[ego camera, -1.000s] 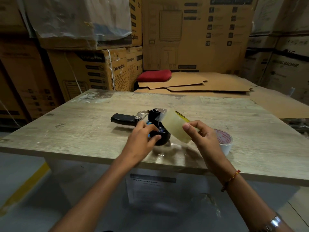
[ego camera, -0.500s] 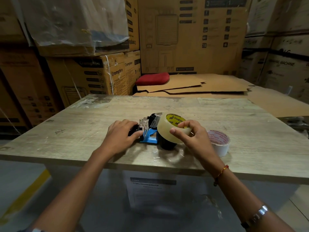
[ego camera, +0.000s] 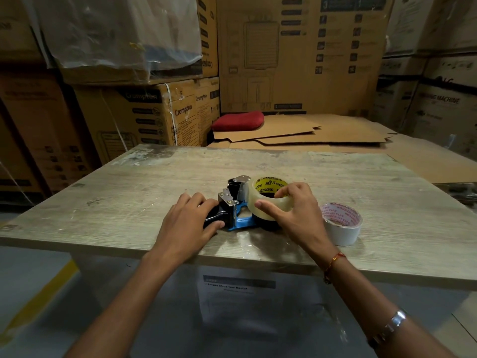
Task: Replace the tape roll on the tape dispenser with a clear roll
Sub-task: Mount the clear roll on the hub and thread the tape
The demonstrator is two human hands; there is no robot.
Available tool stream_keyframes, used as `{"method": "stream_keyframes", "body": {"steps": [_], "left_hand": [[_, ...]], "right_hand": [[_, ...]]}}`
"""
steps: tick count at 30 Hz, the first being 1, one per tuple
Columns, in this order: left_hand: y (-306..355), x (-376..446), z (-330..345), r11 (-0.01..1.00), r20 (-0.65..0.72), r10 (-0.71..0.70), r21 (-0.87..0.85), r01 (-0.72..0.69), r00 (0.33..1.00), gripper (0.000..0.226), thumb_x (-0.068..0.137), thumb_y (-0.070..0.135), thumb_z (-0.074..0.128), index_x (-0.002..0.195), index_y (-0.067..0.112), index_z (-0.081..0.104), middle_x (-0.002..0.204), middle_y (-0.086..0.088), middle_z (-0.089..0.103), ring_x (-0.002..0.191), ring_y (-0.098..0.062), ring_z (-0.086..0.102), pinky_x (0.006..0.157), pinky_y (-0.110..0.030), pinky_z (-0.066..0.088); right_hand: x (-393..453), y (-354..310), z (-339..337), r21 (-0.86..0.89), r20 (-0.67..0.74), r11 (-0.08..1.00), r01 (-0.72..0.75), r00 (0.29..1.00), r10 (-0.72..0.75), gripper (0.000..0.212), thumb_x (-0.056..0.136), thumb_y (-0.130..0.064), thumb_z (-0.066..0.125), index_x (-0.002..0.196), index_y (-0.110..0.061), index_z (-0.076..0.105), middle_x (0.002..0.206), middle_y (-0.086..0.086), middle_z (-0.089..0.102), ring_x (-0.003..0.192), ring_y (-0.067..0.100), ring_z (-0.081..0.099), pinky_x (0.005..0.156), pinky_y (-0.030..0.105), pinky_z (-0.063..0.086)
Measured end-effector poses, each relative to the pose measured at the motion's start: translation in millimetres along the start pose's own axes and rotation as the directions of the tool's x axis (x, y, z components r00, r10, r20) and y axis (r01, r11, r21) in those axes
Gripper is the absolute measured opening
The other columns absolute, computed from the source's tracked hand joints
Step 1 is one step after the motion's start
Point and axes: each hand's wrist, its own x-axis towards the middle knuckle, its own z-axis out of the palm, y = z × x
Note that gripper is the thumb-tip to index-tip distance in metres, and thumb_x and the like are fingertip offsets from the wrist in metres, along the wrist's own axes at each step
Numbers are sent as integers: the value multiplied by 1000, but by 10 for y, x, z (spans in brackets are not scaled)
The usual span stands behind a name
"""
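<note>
A blue and black tape dispenser (ego camera: 236, 214) lies on its side near the front of the wooden table (ego camera: 258, 164). My left hand (ego camera: 192, 220) grips its black handle. A clear tape roll (ego camera: 268, 200) with a yellow printed core sits flat on top of the dispenser's black wheel. My right hand (ego camera: 296, 215) holds this roll, thumb on its outer side and fingers over the rim into the core. A white tape roll (ego camera: 342, 224) with red lettering stands on the table just right of my right hand.
Stacked cardboard boxes (ego camera: 154, 112) wall in the back and both sides. Flattened cardboard sheets (ego camera: 322, 135) and a red cushion (ego camera: 238, 120) lie behind the table. A printed paper sheet (ego camera: 237, 301) hangs under the table front.
My left hand moved from the dispenser body to its handle. My right hand brought the tilted clear roll down flat onto the dispenser's wheel. The dispenser shifted closer to me.
</note>
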Motion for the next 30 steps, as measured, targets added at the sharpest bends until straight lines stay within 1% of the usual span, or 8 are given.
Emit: {"method": "stream_keyframes", "body": {"steps": [3, 7, 12, 15, 17, 20, 24, 30], "left_hand": [[7, 3, 0, 1000, -2, -3, -12, 3, 1000, 49, 90, 50, 63, 131, 25, 58, 115, 6, 58, 105, -17, 47, 80, -31, 47], [7, 9, 3, 999, 0, -8, -35, 8, 1000, 48, 89, 49, 65, 130, 24, 59, 116, 7, 58, 105, -17, 47, 81, -32, 46], [3, 14, -5, 999, 12, -10, -53, 11, 1000, 49, 89, 49, 65, 131, 25, 58, 118, 9, 57, 106, -15, 45, 82, -31, 45], [18, 32, -36, 997, 29, -33, -66, 34, 999, 48, 89, 51, 63, 132, 28, 57, 121, 9, 55, 110, -16, 44, 88, -33, 43], [81, 65, -78, 992, -60, -37, -126, 30, 998, 46, 89, 52, 62, 129, 29, 59, 121, 7, 53, 112, -16, 44, 90, -35, 43], [284, 148, -102, 974, -197, 63, -201, -104, 978, 43, 90, 50, 58, 126, 26, 61, 121, 6, 54, 112, -14, 45, 91, -34, 43], [477, 352, 29, 939, -120, 277, -179, -295, 953, 39, 93, 38, 61, 130, 26, 62, 133, 3, 58, 126, -18, 45, 101, -42, 43], [411, 600, 96, 890, -14, 344, -315, -331, 939, 30, 95, 34, 62, 123, 26, 68, 137, 7, 61, 146, -14, 30, 112, -41, 27]], "right_hand": [[-4, -20, -3, -64, 9, 998, -4, 1000, 5, 64, 67, -78, 61, 101, -24, 57, 116, -5, 48, 100, 10, 53, 70, 17, 48], [21, -33, -30, -110, 35, 994, -2, 999, 5, 66, 73, -69, 71, 115, -23, 51, 121, -4, 52, 103, 13, 54, 67, 16, 44], [83, -84, -80, -107, 80, 993, -40, 996, 48, 103, 72, -64, 77, 151, -17, 32, 148, 5, 46, 128, 22, 51, 97, 36, 47], [112, -85, -78, -126, 104, 990, -56, 992, 69, 109, 71, -67, 76, 155, -16, 29, 145, 5, 45, 129, 21, 49, 99, 36, 47], [112, -78, -67, -119, 108, 991, -63, 991, 76, 110, 70, -67, 76, 155, -16, 28, 145, 5, 45, 128, 20, 48, 98, 33, 46], [99, -71, -95, -81, 145, 994, -67, 986, 78, 112, 70, -69, 74, 157, -17, 26, 150, 6, 41, 133, 20, 45, 100, 31, 42], [50, -72, -199, 111, 202, 984, -138, 973, 114, 108, 75, -67, 66, 160, -19, 18, 164, 3, 28, 144, 21, 36, 107, 30, 35], [58, -16, -225, 113, 177, 989, -100, 981, 79, 101, 76, -58, 74, 157, -19, 28, 159, 3, 38, 138, 20, 45, 106, 31, 44]]}}
